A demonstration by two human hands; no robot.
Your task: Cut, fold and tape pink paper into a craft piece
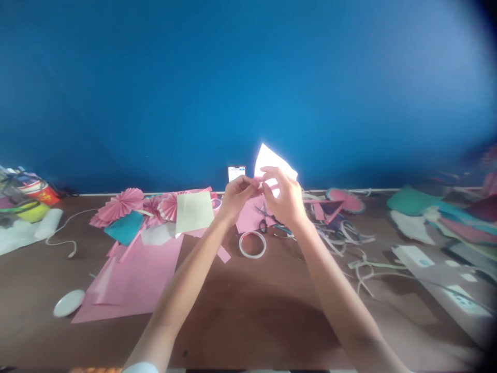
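A bright white sheet of paper is held up above the table near the blue wall, its lower part covered by my fingers. My left hand is closed in a pinch at the sheet's lower left corner. My right hand curls its fingers over the front of the sheet, closed on it, with the thumb near the left fingertips. Beneath the hands lie a roll of tape and dark-handled scissors on pink paper. A phone with a lit screen stands behind my left hand.
On the left are a large pink sheet, pleated pink fans, a pale green square and a white disc. To the right lie tangled white strips, a power strip and coloured paper.
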